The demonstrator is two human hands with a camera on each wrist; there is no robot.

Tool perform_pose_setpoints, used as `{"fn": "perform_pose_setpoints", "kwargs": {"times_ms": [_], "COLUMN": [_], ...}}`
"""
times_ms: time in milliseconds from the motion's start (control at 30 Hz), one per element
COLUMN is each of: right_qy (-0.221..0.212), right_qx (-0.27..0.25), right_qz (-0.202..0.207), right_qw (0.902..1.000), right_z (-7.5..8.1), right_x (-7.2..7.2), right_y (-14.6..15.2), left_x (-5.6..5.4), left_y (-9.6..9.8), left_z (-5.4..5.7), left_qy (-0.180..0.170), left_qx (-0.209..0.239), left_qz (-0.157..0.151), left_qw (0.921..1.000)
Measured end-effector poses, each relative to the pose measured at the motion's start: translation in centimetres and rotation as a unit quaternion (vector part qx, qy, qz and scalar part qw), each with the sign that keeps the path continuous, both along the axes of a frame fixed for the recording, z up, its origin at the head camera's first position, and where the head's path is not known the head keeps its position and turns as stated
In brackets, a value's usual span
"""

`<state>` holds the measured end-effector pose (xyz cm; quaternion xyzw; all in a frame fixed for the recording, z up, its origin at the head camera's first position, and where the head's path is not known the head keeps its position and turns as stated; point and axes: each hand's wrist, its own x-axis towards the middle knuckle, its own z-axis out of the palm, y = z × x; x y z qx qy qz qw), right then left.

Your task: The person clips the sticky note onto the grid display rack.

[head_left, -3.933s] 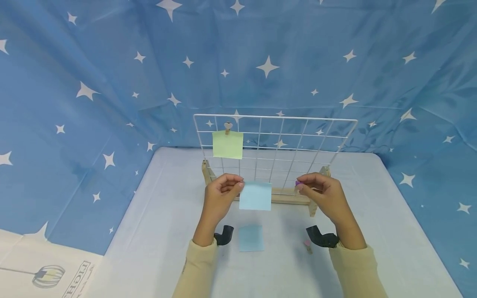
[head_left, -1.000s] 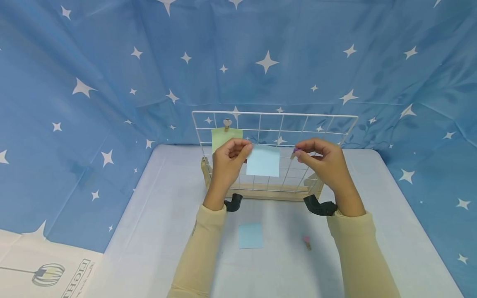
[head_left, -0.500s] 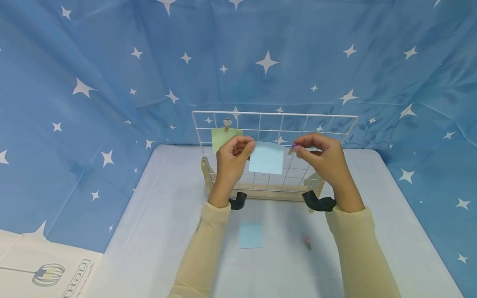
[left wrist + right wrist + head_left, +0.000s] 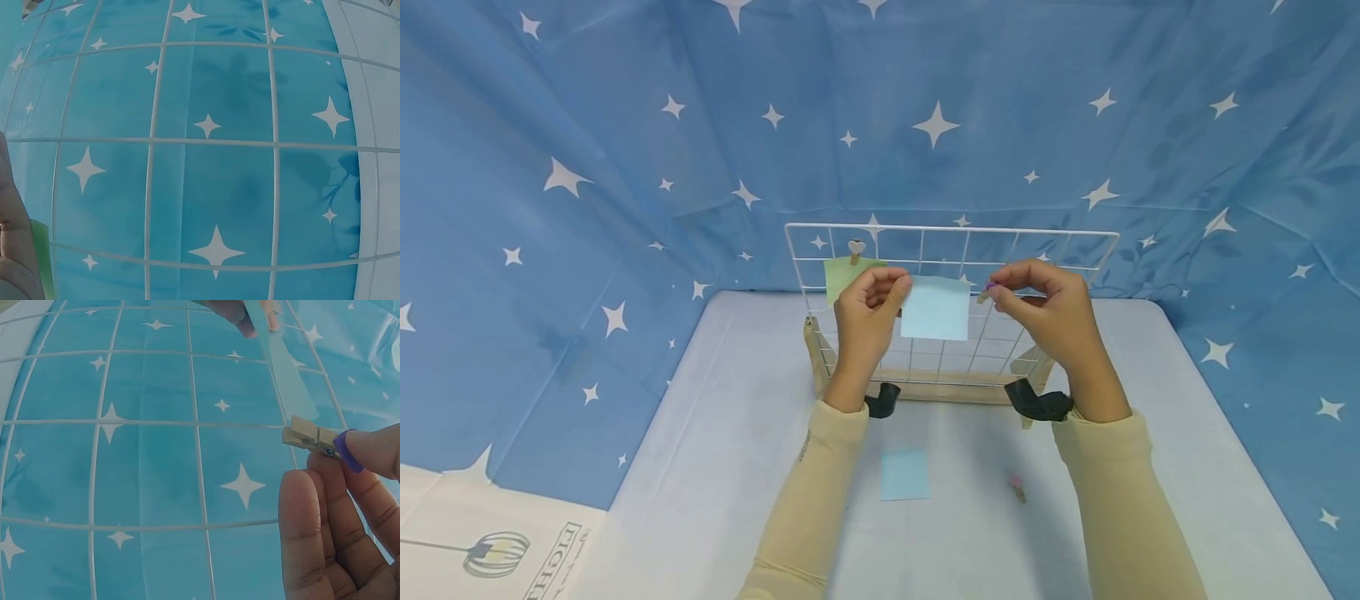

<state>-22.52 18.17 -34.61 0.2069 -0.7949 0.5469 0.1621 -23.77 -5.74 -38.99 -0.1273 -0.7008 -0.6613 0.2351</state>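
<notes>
My left hand (image 4: 868,312) pinches a light blue paper note (image 4: 936,308) by its upper left corner, holding it upright in front of the white wire grid (image 4: 951,227). In my right hand (image 4: 1048,308) a small wooden clothespin (image 4: 306,434) with a purple ornament (image 4: 348,450) is pinched between thumb and fingers. Its tip points toward the note's upper right edge, with a small gap between them in the head view. A green note (image 4: 841,271) hangs at the grid's left, held by a clothespin with a white heart (image 4: 856,247).
The grid stands in a wooden base (image 4: 955,390) on the white-covered table (image 4: 700,500). Another blue note (image 4: 905,475) lies in front, and a clothespin with a pink top (image 4: 1018,489) lies to its right. A blue star-patterned cloth (image 4: 936,67) hangs behind.
Both hands have risen from the grid's lower part to its upper half, carrying the note and clothespin. The note has shifted rightward and the clothespin slightly left, bringing them nearer each other.
</notes>
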Motion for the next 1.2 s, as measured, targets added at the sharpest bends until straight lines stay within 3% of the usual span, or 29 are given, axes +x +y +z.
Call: {"fn": "perform_pose_setpoints", "kwargs": {"times_ms": [700, 1200], "right_qy": [0.025, 0.035], "right_qx": [0.006, -0.016], "right_qz": [0.004, -0.003], "right_qw": [0.9997, 0.9993], "right_z": [0.9, 1.0], "right_x": [-0.6, -1.1], "right_y": [-0.8, -1.6], "left_x": [-0.9, -1.1], "left_y": [0.5, 0.8], "left_z": [-0.4, -0.3], "left_qy": [0.034, 0.042], "left_qx": [0.028, 0.038], "left_qz": [0.017, 0.036], "left_qw": [0.9989, 0.9977]}}
